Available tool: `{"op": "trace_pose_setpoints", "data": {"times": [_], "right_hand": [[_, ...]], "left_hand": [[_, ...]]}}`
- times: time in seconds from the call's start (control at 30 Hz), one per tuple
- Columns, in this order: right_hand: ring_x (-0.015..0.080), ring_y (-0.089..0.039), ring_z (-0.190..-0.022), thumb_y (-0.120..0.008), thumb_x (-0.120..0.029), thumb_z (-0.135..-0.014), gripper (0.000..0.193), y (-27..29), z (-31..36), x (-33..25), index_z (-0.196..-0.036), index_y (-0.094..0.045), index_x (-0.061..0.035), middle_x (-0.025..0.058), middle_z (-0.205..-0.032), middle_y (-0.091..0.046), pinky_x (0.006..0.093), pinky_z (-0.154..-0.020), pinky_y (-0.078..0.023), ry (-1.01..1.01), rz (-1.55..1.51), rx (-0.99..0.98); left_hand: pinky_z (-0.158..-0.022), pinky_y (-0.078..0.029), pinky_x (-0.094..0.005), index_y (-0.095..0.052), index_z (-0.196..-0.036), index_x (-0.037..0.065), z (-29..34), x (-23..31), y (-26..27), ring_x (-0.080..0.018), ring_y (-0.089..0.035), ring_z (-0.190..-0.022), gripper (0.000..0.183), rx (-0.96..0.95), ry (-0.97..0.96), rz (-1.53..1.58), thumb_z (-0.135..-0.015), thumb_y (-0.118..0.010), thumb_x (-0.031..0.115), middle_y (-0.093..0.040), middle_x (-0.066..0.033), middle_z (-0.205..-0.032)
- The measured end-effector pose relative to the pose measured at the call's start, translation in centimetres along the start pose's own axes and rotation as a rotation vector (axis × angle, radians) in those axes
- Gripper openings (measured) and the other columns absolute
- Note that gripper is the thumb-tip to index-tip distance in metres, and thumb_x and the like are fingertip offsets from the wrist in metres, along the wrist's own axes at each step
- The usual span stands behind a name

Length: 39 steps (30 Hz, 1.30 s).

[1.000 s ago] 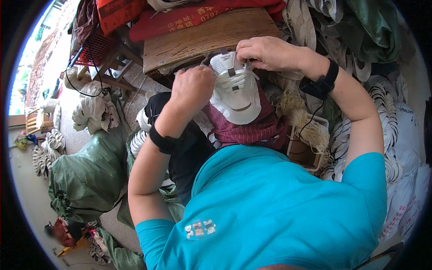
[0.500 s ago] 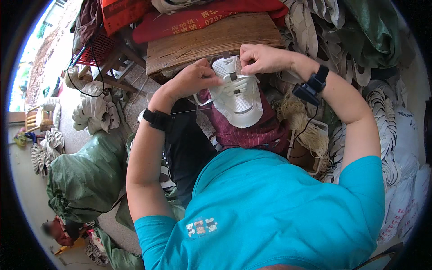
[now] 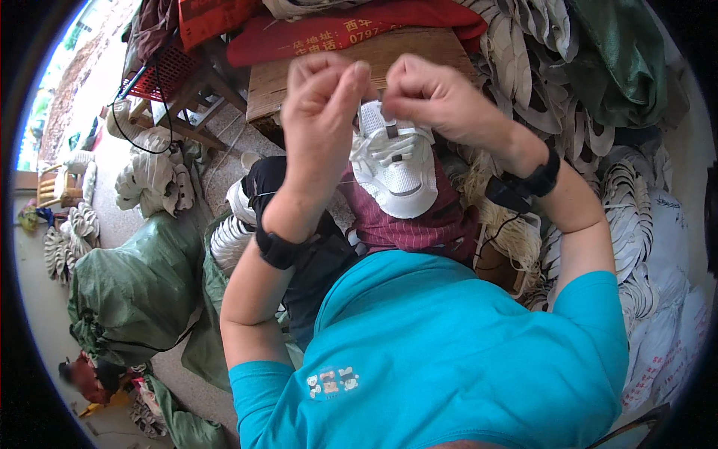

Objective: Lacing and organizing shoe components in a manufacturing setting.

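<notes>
A white shoe upper (image 3: 396, 187), toe towards me, rests on the maroon striped cloth (image 3: 385, 228) over my lap. White laces (image 3: 393, 148) cross its front below the raised tongue. My left hand (image 3: 321, 112) is lifted above the shoe's left side, fingers pinched together and slightly blurred. Above the tongue, my right hand (image 3: 437, 97) is curled closed, partly covering the tongue's top. Whatever either hand pinches is too small or hidden to make out. Dark bands with small devices sit on both wrists.
A wooden bench top (image 3: 273, 86) stands just beyond the shoe, with a red printed bag (image 3: 314, 37) on it. Pale cords (image 3: 516, 243) hang over a box at my right, beside stacked white shoe parts (image 3: 632, 224). Green sacks (image 3: 138, 288) lie at left.
Both hands have lifted off the shoe; the left rose and turned upright, and the right shifted to above the tongue. The lace loop at the shoe's left side is no longer visible there.
</notes>
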State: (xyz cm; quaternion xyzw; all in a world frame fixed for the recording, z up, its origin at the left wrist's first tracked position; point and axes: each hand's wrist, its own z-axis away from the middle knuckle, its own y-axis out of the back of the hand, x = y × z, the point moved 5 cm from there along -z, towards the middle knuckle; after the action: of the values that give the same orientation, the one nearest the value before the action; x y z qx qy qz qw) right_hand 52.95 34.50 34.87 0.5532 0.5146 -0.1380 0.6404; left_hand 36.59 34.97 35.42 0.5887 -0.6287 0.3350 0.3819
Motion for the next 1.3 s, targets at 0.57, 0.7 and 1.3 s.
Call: {"op": "trace_pose_setpoints", "data": {"times": [0.57,0.7,1.3], "right_hand": [[0.0089,-0.058,-0.081,-0.056,-0.023,-0.099,0.021,-1.1,-0.1,-1.5,-0.1,-0.067,-0.005,0.0025,-0.095,-0.065,0.0226,-0.074,-0.049,0.125,-0.534,-0.009],[0.0084,-0.063,-0.078,-0.054,-0.016,-0.099,0.021,0.0,-0.6,0.2,-0.11,-0.066,-0.0021,0.0064,-0.096,-0.068,0.0235,-0.071,-0.054,0.001,-0.94,0.279],[0.0106,-0.056,-0.067,-0.059,-0.01,-0.09,0.011,0.9,5.2,8.0,-0.097,-0.06,-0.0019,0.0042,-0.073,-0.061,0.0262,-0.062,-0.046,-0.188,0.183,0.285]], "left_hand": [[-0.085,-0.05,-0.0259,-0.065,-0.112,0.0,2.6,-4.4,-1.7,-0.0101,-0.06,-0.094,0.023,-0.74,0.453,0.133,-0.095,-0.062,0.016,-0.066,-0.0047,-0.103],[-0.087,-0.05,-0.0296,-0.065,-0.101,0.0,1.9,-5.7,-1.7,-0.0144,-0.062,-0.089,0.029,-0.226,0.617,0.577,-0.102,-0.049,0.024,-0.068,-0.0073,-0.098],[-0.049,-0.031,-0.0173,-0.067,-0.107,0.003,5.3,-10.4,4.4,-0.0006,-0.04,-0.058,0.029,-0.164,0.58,0.044,-0.102,-0.051,0.026,-0.048,0.0071,-0.068]]}}
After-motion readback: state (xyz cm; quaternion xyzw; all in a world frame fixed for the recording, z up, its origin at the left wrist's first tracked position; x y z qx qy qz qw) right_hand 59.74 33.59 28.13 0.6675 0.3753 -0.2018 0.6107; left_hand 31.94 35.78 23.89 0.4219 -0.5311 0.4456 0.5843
